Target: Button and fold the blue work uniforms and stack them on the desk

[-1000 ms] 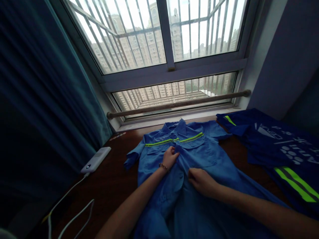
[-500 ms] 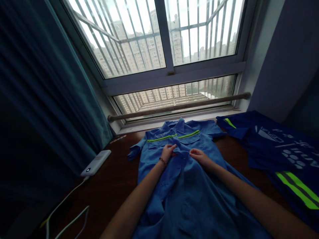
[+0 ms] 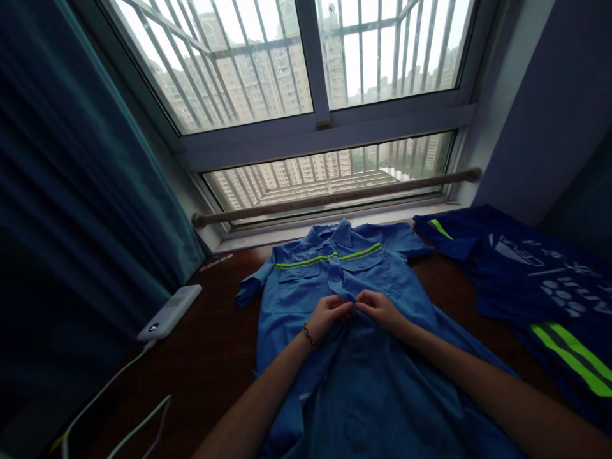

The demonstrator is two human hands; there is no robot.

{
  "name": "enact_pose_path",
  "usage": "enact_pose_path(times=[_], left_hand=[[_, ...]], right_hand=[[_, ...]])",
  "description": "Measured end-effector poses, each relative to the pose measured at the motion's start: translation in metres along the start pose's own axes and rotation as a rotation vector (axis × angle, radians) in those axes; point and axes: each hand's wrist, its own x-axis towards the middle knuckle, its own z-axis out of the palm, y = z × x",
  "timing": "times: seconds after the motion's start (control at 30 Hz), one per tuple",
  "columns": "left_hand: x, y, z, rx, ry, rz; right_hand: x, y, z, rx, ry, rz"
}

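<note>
A light-blue short-sleeved work shirt (image 3: 291, 331) with a yellow-green stripe across the chest lies face up, its collar toward the window. My left hand (image 3: 332, 311) pinches the front placket a little below the chest stripe; a beaded bracelet circles that wrist. Close beside it, fingertips almost meeting, my right hand (image 3: 377, 308) grips the opposite side of the same placket. The fabric between the fingertips is bunched, and any button there is hidden. Above the hands the front lies together up to the collar; lower down the cloth is loose and wrinkled.
A dark-blue garment (image 3: 507, 274) with white print and reflective bands lies to the right. On the brown wooden surface (image 3: 220, 331) at left rests a white power bank (image 3: 172, 312) with a cable. A blue curtain (image 3: 95, 159) hangs left; a rail (image 3: 335, 197) crosses the window.
My hands have come together at the placket, the left moving right and down, the right moving slightly left. The camera view has shifted slightly.
</note>
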Motion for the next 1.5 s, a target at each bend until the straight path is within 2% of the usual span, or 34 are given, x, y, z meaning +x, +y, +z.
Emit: enact_pose_path(times=[0.2,0.33,0.53,0.6,0.67,0.73,0.77,0.83,0.9,1.0,1.13,1.3,1.4,1.5], left_hand=[[-0.002,-0.001,0.003,-0.085,0.081,0.068],[-0.002,-0.002,0.002,-0.140,0.001,0.027],[-0.005,0.000,0.003,-0.398,-0.066,-0.058],[-0.007,0.001,0.004,-0.451,-0.088,-0.074],[-0.009,0.003,0.004,-0.491,-0.103,-0.083],[-0.010,0.004,0.004,-0.520,-0.107,-0.090],[-0.011,0.005,0.004,-0.528,-0.106,-0.093],[-0.012,0.005,0.004,-0.532,-0.096,-0.096],[-0.012,0.005,0.004,-0.530,-0.069,-0.096],[-0.013,0.004,0.004,-0.520,-0.026,-0.084],[-0.012,0.003,0.004,-0.440,-0.070,-0.079],[-0.011,0.002,0.009,-0.021,0.011,0.076],[-0.013,0.005,0.010,0.084,0.091,0.164],[-0.012,0.009,0.006,0.077,0.105,0.171]], right_hand=[[-0.002,-0.003,0.001,0.113,-0.041,0.037],[-0.003,-0.004,0.000,0.167,-0.055,0.053],[-0.005,-0.004,0.001,0.152,-0.074,0.013],[-0.008,-0.008,0.002,0.043,-0.033,-0.022],[-0.013,-0.016,0.004,-0.167,0.112,-0.106],[-0.021,-0.025,0.008,-0.405,0.284,-0.248],[-0.024,-0.030,0.010,-0.495,0.329,-0.330],[-0.032,-0.037,0.016,-0.595,0.299,-0.463],[-0.038,-0.042,0.022,-0.625,0.207,-0.512],[-0.043,-0.043,0.029,-0.631,0.159,-0.469],[-0.043,-0.041,0.031,-0.597,0.166,-0.378],[-0.035,-0.031,0.030,-0.477,0.175,-0.224],[-0.031,-0.026,0.029,-0.339,0.090,-0.121],[-0.029,-0.024,0.028,-0.093,-0.038,-0.001]])
